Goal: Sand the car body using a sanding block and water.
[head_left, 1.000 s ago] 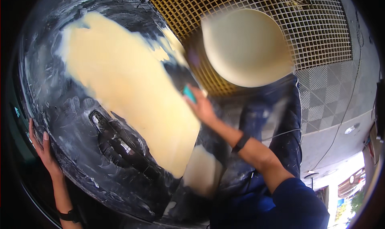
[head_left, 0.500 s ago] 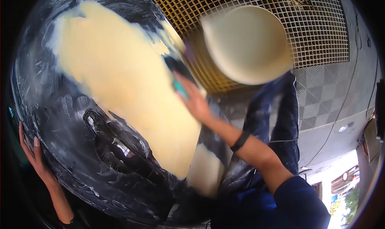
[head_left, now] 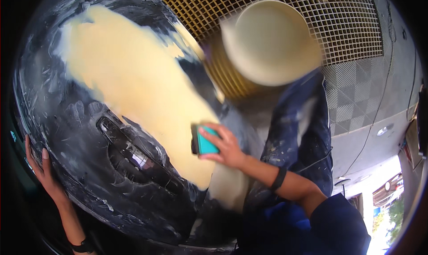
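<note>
My right hand [head_left: 229, 149] grips a teal sanding block [head_left: 207, 140] with a dark working face, fingers over one side and thumb on the other. The block rests on a long patch of pale yellow filler [head_left: 133, 81], close to its lower right edge. That filler covers much of a black car door panel [head_left: 78, 161] smeared with whitish dust. Below the patch lies a recessed door handle [head_left: 138, 154]. Far to the left, my left hand [head_left: 44, 174] lies along the panel's outer edge, fingers stretched out and holding nothing.
A round cream top [head_left: 274, 36], blurred, of a bucket or stool stands right of the panel. Under it is yellowish floor grating [head_left: 352, 36], meeting grey patterned tiles [head_left: 352, 99]. My legs in dark blue dusty trousers [head_left: 296, 121] are beside the panel. A thin cable [head_left: 381, 101] crosses the floor.
My right hand has drawn the sanding block down the filler towards me, from its upper right edge to its lower part. The left hand stays on the panel's edge.
</note>
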A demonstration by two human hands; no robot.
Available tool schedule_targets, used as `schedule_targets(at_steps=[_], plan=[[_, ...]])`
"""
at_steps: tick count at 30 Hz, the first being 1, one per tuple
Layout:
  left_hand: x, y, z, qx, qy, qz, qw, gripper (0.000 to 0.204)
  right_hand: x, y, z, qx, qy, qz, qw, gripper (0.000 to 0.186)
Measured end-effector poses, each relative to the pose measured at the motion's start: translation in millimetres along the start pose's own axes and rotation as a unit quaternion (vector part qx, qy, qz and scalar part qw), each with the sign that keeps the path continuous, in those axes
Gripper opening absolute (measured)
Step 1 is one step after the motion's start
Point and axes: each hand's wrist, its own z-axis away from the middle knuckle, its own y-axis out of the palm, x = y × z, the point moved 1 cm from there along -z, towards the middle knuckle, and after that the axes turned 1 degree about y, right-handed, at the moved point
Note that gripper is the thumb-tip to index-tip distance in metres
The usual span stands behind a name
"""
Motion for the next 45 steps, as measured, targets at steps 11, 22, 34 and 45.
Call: schedule_targets(at_steps=[11, 22, 34, 45], plan=[[5, 2, 0, 0.005, -0.011, 0.014, 1.000, 0.058, -50, 2, -38, 0.127, 0.082, -0.178, 0.972, 0.087], [7, 6, -3, -0.011, 0.016, 0.036, 0.999, 0.056, -16, -10, 31, 0.132, 0.115, -0.185, 0.967, 0.091], [-20, -5, 12, 0.111, 0.219, 0.038, 0.969, 0.086, 136, -18, -134, -0.103, -0.165, -0.130, 0.972, 0.086], [-55, -12, 17, 0.242, 0.398, -0.137, 0.874, 0.093, 183, 25, -163, -0.092, -0.253, -0.107, 0.957, 0.059]])
